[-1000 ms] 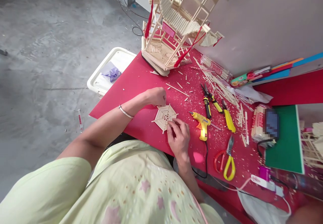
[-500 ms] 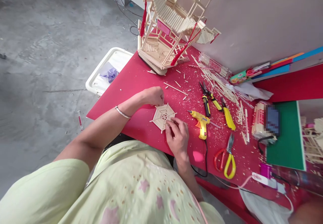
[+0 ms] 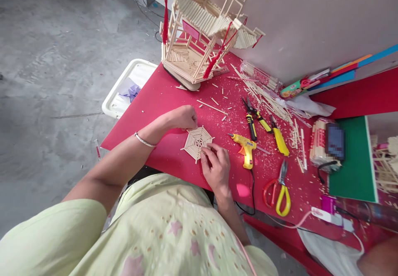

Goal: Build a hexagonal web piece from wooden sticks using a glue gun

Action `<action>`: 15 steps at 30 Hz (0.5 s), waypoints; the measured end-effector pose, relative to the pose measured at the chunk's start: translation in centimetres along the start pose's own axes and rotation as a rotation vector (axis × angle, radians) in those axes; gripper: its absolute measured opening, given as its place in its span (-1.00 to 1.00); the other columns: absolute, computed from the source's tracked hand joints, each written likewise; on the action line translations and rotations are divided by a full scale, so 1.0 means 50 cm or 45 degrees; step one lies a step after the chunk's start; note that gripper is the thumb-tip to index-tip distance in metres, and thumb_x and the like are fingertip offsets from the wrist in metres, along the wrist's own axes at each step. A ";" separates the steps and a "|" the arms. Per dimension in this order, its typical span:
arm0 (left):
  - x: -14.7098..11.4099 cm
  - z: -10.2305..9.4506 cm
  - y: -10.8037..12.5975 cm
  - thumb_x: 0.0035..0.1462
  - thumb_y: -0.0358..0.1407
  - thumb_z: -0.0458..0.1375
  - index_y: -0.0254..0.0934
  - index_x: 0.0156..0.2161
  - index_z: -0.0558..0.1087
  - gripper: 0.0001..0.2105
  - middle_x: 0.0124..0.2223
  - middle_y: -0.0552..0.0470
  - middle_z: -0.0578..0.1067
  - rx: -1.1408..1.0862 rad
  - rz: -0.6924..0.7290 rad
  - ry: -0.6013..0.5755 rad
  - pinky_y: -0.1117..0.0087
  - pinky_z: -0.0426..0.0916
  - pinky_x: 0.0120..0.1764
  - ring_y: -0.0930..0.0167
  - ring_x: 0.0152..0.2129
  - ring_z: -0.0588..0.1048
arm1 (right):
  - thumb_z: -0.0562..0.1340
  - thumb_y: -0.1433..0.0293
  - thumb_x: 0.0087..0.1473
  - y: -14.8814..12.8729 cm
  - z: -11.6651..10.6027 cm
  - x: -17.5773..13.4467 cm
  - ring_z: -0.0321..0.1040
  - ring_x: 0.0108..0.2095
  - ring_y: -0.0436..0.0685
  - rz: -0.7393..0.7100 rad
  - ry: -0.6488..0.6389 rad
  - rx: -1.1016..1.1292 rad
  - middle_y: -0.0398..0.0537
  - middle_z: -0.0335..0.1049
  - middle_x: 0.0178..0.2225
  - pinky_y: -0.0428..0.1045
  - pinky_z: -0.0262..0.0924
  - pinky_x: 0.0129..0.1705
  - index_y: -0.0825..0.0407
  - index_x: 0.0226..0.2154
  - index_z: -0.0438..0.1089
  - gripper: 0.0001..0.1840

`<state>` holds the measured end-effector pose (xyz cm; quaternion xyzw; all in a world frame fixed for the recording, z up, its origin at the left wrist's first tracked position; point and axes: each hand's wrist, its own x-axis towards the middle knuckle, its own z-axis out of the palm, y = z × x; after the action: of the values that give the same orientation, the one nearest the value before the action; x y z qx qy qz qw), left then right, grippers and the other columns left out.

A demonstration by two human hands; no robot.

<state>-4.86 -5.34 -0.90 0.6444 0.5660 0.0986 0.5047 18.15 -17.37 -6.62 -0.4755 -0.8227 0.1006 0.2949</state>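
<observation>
A small hexagonal panel of thin wooden sticks (image 3: 195, 137), laid in rings around a spoked centre, lies on the red tabletop in front of me. My left hand (image 3: 185, 117), with a pale bangle at its wrist, is closed at the panel's upper left corner; its fingertips are mostly hidden. At the lower right edge, my right hand (image 3: 217, 164) has thumb and forefinger drawn together on the panel. Just right of that hand lies a yellow glue gun (image 3: 247, 145) with its cord trailing down.
A stick-built pavilion model (image 3: 189, 56) with red tassels stands at the back. Cutting pliers (image 3: 255, 118), a yellow-handled tool (image 3: 280, 141) and red-yellow scissors (image 3: 281, 193) lie rightward, among loose sticks (image 3: 264, 93). A white bin lid (image 3: 108, 102) is beyond the table's left edge.
The whole view has shifted slightly, so the table and its things appear a little further left and up. Both hands keep their places at the panel.
</observation>
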 end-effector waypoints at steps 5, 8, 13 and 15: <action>0.005 -0.009 -0.024 -0.07 -0.35 0.25 -0.33 -0.52 0.54 -0.90 -0.62 0.08 0.42 -0.259 0.186 -0.094 0.47 0.18 -0.54 0.53 -0.66 0.30 | 0.26 0.34 0.29 -0.006 -0.007 0.002 0.40 0.03 0.26 0.053 0.043 -0.020 0.10 0.47 0.04 0.24 0.33 0.10 -0.06 -0.02 0.53 -0.77; 0.003 -0.006 -0.023 -0.01 -0.26 0.32 -0.35 -0.38 0.61 -0.84 -0.56 0.07 0.45 -0.558 0.334 -0.162 0.50 0.20 -0.53 0.56 -0.64 0.30 | 0.30 0.29 0.27 -0.029 -0.022 0.032 0.43 0.05 0.26 0.206 0.187 0.097 0.10 0.49 0.04 0.26 0.33 0.14 -0.07 0.00 0.51 -0.74; -0.009 0.008 -0.004 0.01 -0.19 0.40 -0.39 -0.35 0.60 -0.75 -0.55 0.08 0.44 -0.832 0.417 -0.133 0.53 0.12 -0.58 0.60 -0.65 0.24 | 0.38 0.18 0.18 -0.061 -0.015 0.132 0.55 -0.20 0.08 0.616 0.140 1.001 -0.07 0.58 -0.13 0.04 0.49 -0.11 -0.08 0.00 0.38 -0.62; -0.012 0.010 0.001 0.02 -0.16 0.41 -0.39 -0.33 0.61 -0.72 -0.54 0.08 0.44 -0.861 0.446 -0.099 0.54 0.10 -0.58 0.61 -0.65 0.23 | 0.44 0.16 0.09 -0.056 0.004 0.163 0.56 -0.29 0.04 0.697 0.124 1.272 -0.16 0.58 -0.25 -0.01 0.50 -0.18 -0.07 -0.12 0.36 -0.61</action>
<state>-4.67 -6.10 -0.80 0.5318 0.3633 0.3398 0.6854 12.94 -11.98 -2.34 -0.4782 -0.5075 0.5280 0.4847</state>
